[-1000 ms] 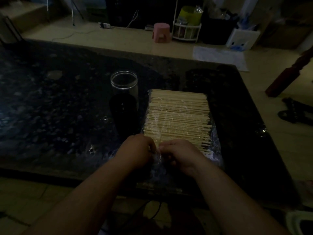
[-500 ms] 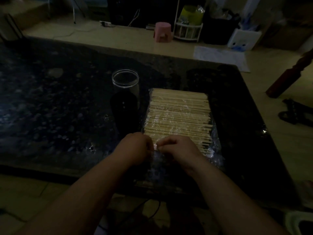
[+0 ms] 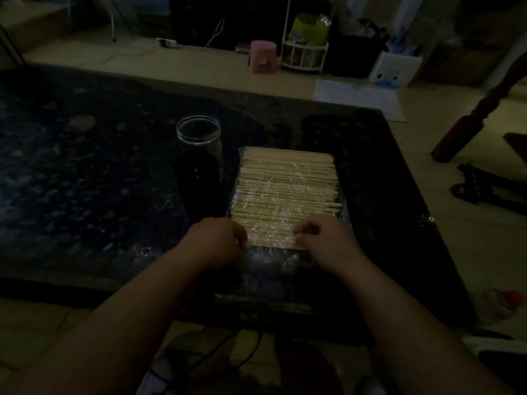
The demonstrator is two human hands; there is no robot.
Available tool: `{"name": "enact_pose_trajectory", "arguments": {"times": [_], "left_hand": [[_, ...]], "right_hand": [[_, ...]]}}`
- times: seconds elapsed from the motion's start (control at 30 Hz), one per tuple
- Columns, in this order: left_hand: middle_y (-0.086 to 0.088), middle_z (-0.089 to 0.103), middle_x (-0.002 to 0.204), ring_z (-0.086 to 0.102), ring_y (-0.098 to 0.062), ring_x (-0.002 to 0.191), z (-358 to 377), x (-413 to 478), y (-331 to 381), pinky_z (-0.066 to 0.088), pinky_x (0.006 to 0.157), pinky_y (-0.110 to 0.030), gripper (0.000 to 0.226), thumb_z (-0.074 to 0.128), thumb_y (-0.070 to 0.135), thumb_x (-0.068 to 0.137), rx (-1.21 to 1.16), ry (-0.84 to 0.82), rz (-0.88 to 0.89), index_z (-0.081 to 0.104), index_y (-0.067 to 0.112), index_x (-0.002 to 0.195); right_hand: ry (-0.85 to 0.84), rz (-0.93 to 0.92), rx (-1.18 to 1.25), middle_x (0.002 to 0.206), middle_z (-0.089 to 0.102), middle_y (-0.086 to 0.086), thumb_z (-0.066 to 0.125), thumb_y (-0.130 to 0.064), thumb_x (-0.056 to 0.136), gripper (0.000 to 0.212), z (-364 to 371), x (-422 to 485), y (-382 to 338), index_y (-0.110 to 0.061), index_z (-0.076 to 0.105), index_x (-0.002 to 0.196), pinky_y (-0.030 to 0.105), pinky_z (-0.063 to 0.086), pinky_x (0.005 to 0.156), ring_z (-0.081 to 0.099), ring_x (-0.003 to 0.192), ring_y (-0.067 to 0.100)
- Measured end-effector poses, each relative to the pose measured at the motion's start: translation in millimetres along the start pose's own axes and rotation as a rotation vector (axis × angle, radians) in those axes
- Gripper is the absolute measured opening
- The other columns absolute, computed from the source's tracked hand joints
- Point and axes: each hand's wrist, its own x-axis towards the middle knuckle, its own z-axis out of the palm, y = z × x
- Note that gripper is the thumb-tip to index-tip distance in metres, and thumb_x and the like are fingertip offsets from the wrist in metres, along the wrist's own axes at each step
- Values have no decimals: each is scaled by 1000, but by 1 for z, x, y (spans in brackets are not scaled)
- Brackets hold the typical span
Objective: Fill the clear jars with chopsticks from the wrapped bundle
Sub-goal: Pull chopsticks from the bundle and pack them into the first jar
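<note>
A flat bundle of pale wooden chopsticks (image 3: 285, 189), wrapped in clear plastic film, lies on the dark speckled table (image 3: 85, 181). Loose film (image 3: 268, 260) spreads over the table in front of the bundle, between my wrists. My left hand (image 3: 216, 240) sits at the bundle's near left corner with curled fingers pinching the film. My right hand (image 3: 322, 238) is at the near right, fingers curled on the film too. A clear jar (image 3: 198, 138) stands upright and empty just left of the bundle's far end. A second, darker jar (image 3: 196, 181) stands in front of it.
The table's near edge (image 3: 256, 306) runs just under my forearms and its right edge slants along the tiled floor. On the floor beyond stand a pink stool (image 3: 263, 57), a white rack (image 3: 305, 57) and a white box (image 3: 395, 68). Cables (image 3: 242, 354) lie under the table.
My hands, which were pinching the film close together at the bundle's near middle, have pulled apart to the left and right corners, and the film is stretched open between them.
</note>
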Motion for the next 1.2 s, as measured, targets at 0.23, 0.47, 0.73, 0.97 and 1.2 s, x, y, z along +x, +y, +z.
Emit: {"name": "enact_pose_trajectory", "arguments": {"times": [0.23,0.47,0.73,0.97,1.2], "left_hand": [[14,60,112,52,-16,112,0,0,11,35,99,-43,11,61,29,85,-20,174,26,64,39,84],[11,62,115,54,-16,114,14,9,30,33,98,-39,20,57,35,89,57,242,55,62,39,108],[13,50,138,43,-10,128,34,12,54,21,111,-37,42,53,38,93,223,217,301,49,39,135],[16,33,152,33,-10,137,47,20,51,28,106,-37,52,51,40,95,233,158,373,34,46,144],[15,35,152,32,-11,138,48,22,50,28,107,-39,49,50,40,95,229,137,362,38,45,142]], "right_hand": [[46,157,-219,92,68,0,53,-10,88,27,-35,2,26,-28,61,69,27,51,73,63,82,16],[-80,295,-217,87,71,8,57,-16,88,19,-37,-2,33,-6,73,87,28,52,72,64,81,21],[-71,361,114,77,71,13,71,-5,77,8,-30,-9,25,0,75,81,23,51,60,65,64,19],[-22,348,330,73,69,3,73,1,78,15,-31,-12,27,-12,69,72,20,47,58,64,67,14],[-94,272,269,64,68,0,73,5,71,17,-36,-15,26,-11,70,65,16,46,51,62,61,10]]}}
